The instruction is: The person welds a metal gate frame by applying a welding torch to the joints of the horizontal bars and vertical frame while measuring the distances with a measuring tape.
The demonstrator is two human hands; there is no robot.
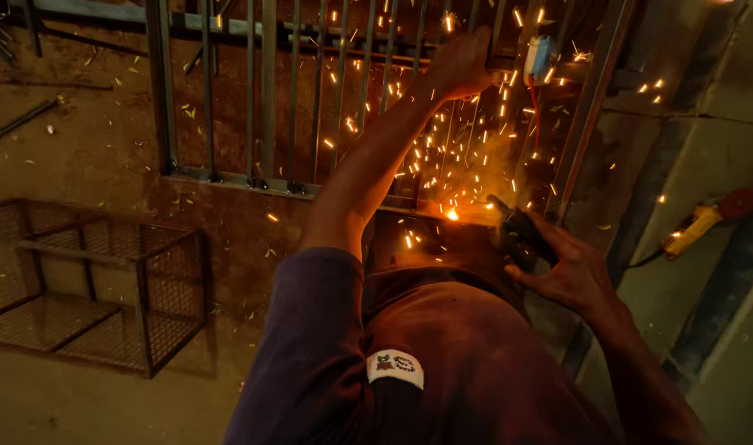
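Note:
A metal bar grille [261, 99] lies on the reddish ground ahead of me. My left hand [463, 62] reaches far out and is closed around one of its bars near the top. My right hand [570, 268] grips a dark welding holder [516, 231] whose tip meets the grille's lower frame at a bright glowing spot [452, 214]. Orange sparks fly up and outward over the bars. My purple sleeve and dark clothing fill the lower middle of the view and hide the near part of the grille.
A rusty wire-mesh cage [88, 280] stands on the ground at the left. A yellow angle grinder [698, 227] lies on the concrete at the right. A small blue-and-white box [539, 53] with a red wire sits on the grille. Loose rods [18, 122] lie at upper left.

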